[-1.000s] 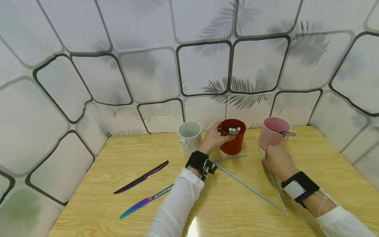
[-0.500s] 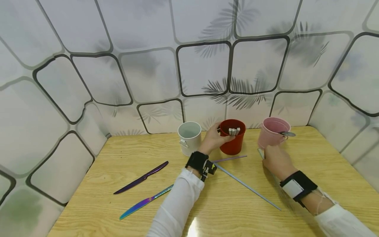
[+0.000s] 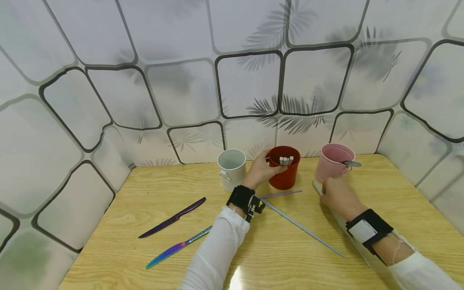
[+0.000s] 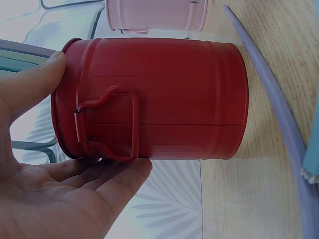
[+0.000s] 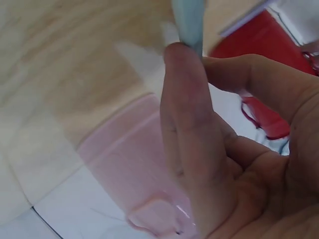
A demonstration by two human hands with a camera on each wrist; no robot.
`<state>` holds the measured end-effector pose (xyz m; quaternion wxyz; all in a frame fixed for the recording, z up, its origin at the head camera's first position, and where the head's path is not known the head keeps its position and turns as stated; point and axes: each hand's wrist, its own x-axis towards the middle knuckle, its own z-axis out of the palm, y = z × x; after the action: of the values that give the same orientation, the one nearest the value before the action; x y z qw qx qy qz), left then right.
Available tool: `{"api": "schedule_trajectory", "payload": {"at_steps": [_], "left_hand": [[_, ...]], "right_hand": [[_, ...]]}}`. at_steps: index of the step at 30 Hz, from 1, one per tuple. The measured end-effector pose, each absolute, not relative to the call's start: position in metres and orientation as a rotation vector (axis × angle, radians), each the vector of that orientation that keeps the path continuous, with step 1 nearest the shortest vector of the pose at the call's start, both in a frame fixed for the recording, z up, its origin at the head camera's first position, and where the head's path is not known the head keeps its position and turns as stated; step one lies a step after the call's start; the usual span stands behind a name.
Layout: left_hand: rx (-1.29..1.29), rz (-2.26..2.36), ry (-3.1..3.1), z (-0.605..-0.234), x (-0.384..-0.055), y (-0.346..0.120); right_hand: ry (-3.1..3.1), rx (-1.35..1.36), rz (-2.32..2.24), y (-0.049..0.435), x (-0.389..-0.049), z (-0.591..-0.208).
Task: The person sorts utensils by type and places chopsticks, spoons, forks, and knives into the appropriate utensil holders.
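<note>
My left hand point(image 3: 262, 169) holds a small red metal bucket point(image 3: 283, 180), its thumb at the rim and its fingers along the far side, as the left wrist view shows. White square chopstick ends point(image 3: 286, 161) stick up inside the bucket. In front of a pink bucket point(image 3: 327, 167), my right hand point(image 3: 340, 197) pinches a pale green chopstick point(image 5: 189, 20) between thumb and fingers. The chopstick slants towards the front right, partly hidden under the hand. A lilac chopstick point(image 3: 284, 194) and a blue chopstick point(image 3: 304, 229) lie on the table near the red bucket.
A white bucket point(image 3: 232, 169) stands left of the red one. A spoon point(image 3: 351, 163) leans out of the pink bucket. On the left lie a dark purple knife point(image 3: 174, 218) and a rainbow-coloured knife point(image 3: 174, 250). Patterned wall covering point(image 3: 188, 92) rises behind the wooden table point(image 3: 145, 181).
The pale green chopstick has turned in my right hand's grip: its far end shifted left, its near end right. My left hand and the red bucket have stayed put.
</note>
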<state>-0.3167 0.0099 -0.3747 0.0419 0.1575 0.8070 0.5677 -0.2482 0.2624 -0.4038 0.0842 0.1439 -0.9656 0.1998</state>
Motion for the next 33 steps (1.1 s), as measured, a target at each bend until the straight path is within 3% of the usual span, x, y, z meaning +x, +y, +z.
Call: {"api": "schedule_trajectory", "payload": {"at_steps": [13,33], "left_hand": [[0.500,1.736,2.477,-0.374,-0.319,0.009],[0.501,1.726,2.484,-0.375,-0.317,0.010]], "right_hand": [[-2.667,0.543,0.705,0.244,-0.225,-0.359],[-2.452,0.411,0.768,0.224,-0.200,-0.314]]}}
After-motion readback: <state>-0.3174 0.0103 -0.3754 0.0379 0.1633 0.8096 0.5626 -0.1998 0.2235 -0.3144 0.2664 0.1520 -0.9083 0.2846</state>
